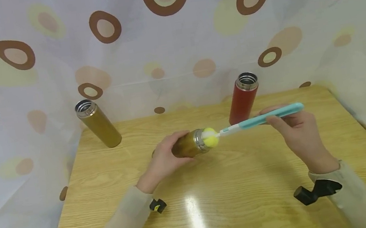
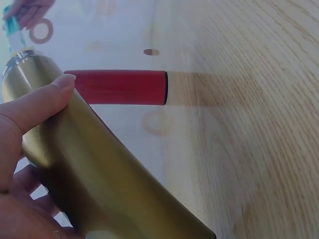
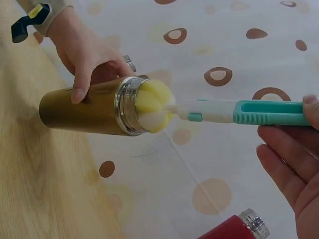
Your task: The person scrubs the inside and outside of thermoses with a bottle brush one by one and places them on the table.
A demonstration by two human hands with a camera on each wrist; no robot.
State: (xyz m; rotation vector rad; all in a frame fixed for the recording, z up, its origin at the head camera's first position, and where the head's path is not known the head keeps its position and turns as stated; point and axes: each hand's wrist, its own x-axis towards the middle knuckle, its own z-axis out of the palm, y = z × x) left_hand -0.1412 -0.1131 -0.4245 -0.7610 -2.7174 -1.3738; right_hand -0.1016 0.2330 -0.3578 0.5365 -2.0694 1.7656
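Note:
My left hand (image 1: 167,153) grips a gold thermos bottle (image 1: 186,147) round its body. The bottle is tilted nearly level above the table, its steel mouth toward the right. My right hand (image 1: 299,134) pinches the teal and white handle of a bottle brush (image 1: 261,118). In the right wrist view, the yellow and white sponge head (image 3: 153,105) sits at the bottle's mouth, bulging out past the rim. Thumb (image 2: 47,102) and fingers wrap the gold body in the left wrist view.
A second gold bottle (image 1: 101,124) stands open at the table's back left. An uncapped red bottle (image 1: 242,99) stands at the back, behind the brush. The wooden table (image 1: 238,200) meets a patterned curtain (image 1: 172,44) at its far edge.

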